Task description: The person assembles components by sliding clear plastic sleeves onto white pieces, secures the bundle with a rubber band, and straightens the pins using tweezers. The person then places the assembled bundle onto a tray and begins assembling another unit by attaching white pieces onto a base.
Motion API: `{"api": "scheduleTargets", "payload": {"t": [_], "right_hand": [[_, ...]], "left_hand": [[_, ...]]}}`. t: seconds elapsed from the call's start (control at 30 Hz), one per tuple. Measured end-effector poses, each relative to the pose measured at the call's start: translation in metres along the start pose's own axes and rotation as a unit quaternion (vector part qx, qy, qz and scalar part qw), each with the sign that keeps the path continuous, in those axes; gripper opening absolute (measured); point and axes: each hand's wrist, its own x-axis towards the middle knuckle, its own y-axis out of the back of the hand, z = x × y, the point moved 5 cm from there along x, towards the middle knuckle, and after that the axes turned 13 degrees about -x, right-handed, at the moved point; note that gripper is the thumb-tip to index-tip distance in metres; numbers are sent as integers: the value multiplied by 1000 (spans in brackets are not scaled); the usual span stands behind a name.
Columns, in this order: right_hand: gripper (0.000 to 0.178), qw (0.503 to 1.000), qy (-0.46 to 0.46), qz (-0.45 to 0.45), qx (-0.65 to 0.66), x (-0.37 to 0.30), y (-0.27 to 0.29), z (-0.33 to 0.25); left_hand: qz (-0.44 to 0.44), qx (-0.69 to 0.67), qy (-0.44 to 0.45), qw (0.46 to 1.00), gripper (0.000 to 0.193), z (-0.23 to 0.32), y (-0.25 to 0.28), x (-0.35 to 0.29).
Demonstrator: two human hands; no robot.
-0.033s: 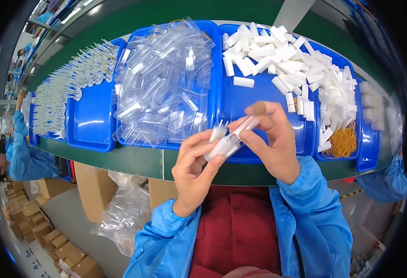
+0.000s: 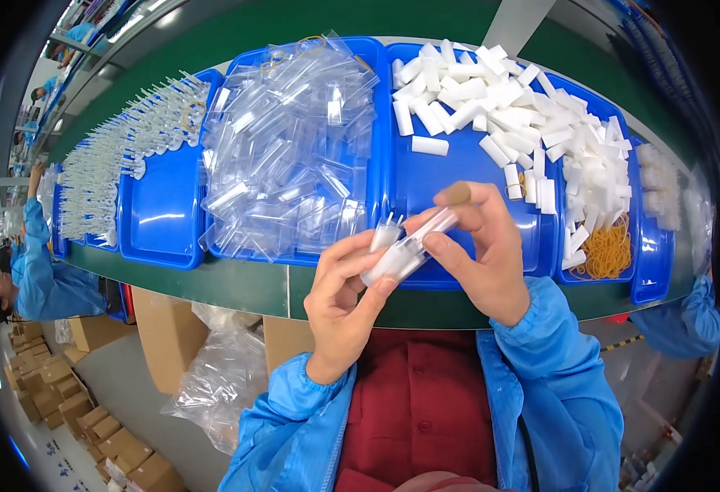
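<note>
Over the front of the blue trays, my left hand [image 2: 339,307] is closed around a small bundle of white cylindrical pieces [image 2: 391,264]. A short white piece with thin prongs [image 2: 386,235] sticks up between its fingers. My right hand [image 2: 491,266] pinches a clear plastic tube [image 2: 436,224] between thumb and fingers, its near end against the bundle. How far the tube overlaps the white pieces, I cannot tell. A tan finger cot [image 2: 457,193] covers one right fingertip.
A blue tray [image 2: 382,156] heaped with clear tubes [image 2: 294,139] lies left of centre. White foam-like cylinders [image 2: 508,98] and yellow rubber bands [image 2: 606,250] lie at right. Thin-stemmed white parts [image 2: 89,184] stand far left. Cardboard boxes [image 2: 163,336] sit below; a co-worker [image 2: 52,275] is at left.
</note>
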Motion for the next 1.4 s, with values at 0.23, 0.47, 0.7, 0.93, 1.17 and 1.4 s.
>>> {"api": "scheduleTargets", "payload": {"t": [0.23, 0.47, 0.7, 0.93, 1.17, 1.4], "right_hand": [[40, 1000, 15, 21, -9, -11, 8, 7], [24, 987, 77, 76, -119, -24, 12, -5], [29, 983, 50, 50, -172, -22, 27, -3], [35, 996, 10, -8, -85, -17, 28, 7], [34, 1000, -12, -12, -12, -11, 37, 17], [33, 998, 12, -56, -20, -19, 29, 15]], "left_hand": [[-6, 21, 2, 1000, 23, 0, -5, 1], [8, 74, 25, 997, 18, -2, -16, 8], [-14, 169, -31, 985, 21, -4, -24, 5], [-27, 195, -21, 980, 25, -4, -21, 7], [-57, 138, 10, 989, 35, 10, -28, 13], [-100, 12, 18, 995, 31, -5, -12, 5]]}}
